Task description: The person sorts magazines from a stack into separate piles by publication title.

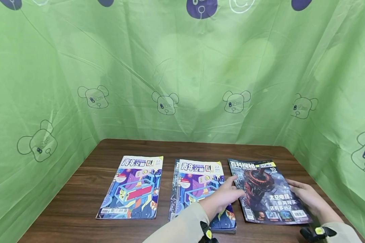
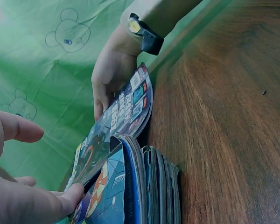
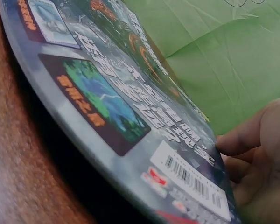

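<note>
A dark magazine with a red-and-black machine on its cover lies at the right of the table. My right hand grips its right edge, thumb on the cover side in the right wrist view and the other fingers curled at the edge. That magazine's near edge bows up, with dark shadow beneath it. My left hand reaches over the middle stack of magazines, its fingers spread and extended. Its fingertips are right at the dark magazine's left edge. In the left wrist view, the thumb overlaps the stack's top cover.
Another colourful magazine, with the same cover as the stack's top one, lies at the left of the brown wooden table. A green curtain with bear drawings encloses the table's back and sides.
</note>
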{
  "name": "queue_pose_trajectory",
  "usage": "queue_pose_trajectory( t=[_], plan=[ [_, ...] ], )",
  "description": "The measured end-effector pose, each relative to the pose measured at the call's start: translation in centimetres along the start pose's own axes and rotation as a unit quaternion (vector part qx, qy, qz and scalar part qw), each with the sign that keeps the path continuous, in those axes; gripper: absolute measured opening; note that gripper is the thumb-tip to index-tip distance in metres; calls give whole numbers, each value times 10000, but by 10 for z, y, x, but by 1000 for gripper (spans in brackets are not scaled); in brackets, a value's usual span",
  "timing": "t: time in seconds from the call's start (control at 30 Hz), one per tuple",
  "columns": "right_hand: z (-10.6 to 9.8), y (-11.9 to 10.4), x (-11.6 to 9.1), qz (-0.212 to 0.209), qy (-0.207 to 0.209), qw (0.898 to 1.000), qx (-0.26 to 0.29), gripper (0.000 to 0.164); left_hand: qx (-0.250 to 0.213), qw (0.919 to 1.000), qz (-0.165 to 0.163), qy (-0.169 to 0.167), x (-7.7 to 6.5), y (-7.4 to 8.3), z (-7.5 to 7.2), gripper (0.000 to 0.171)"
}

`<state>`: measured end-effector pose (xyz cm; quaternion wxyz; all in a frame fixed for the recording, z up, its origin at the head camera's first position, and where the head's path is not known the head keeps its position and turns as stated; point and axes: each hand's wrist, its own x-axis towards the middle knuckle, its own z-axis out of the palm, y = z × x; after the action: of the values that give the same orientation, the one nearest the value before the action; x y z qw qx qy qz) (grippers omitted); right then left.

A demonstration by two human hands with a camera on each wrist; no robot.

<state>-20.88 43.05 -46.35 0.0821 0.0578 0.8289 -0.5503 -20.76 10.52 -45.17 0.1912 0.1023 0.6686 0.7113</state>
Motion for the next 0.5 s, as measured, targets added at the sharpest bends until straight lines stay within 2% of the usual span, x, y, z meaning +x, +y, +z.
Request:
queue_pose_trajectory(
  t=[0.33, 0.5],
  plan=[
    [0, -7, -1, 47, 38, 9999, -156, 60, 296, 9995, 27, 89, -2, 4, 1, 75],
    [-3, -10, -1, -129, 109, 9994, -311, 57, 365, 9993, -45, 93, -1, 4, 2, 75]
  ],
)
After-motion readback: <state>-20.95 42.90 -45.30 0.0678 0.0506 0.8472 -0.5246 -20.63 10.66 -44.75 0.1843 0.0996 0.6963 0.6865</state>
